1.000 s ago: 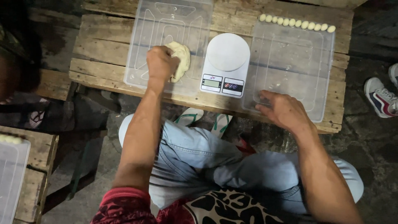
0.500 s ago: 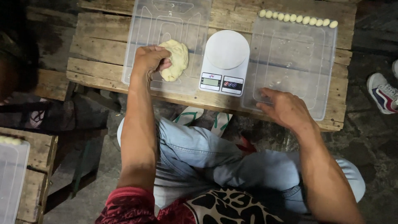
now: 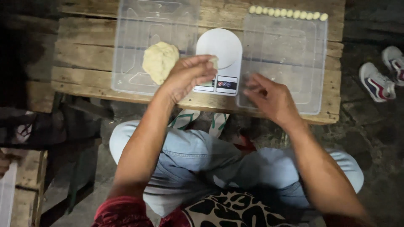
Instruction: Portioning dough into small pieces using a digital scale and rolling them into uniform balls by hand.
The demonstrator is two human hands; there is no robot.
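My left hand (image 3: 185, 75) pinches a small pale lump of dough (image 3: 214, 62) between its fingertips, right at the near-left edge of the white round-topped kitchen scale (image 3: 219, 59) — the platform lies just to the right of it, far nearer this hand than the other. My right hand (image 3: 269, 97) rests half-curled, holding nothing, on the clear plastic tray (image 3: 294, 63). Half a second ago my left hand was on the large dough mass (image 3: 160, 61), now left of it on the wooden bench (image 3: 84, 46).

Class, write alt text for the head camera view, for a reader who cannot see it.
A seated person's left hand holds a small dough piece over a white kitchen scale on a wooden table. A dough lump lies in the left tray; the right hand rests on the right tray, which holds a row of dough balls.
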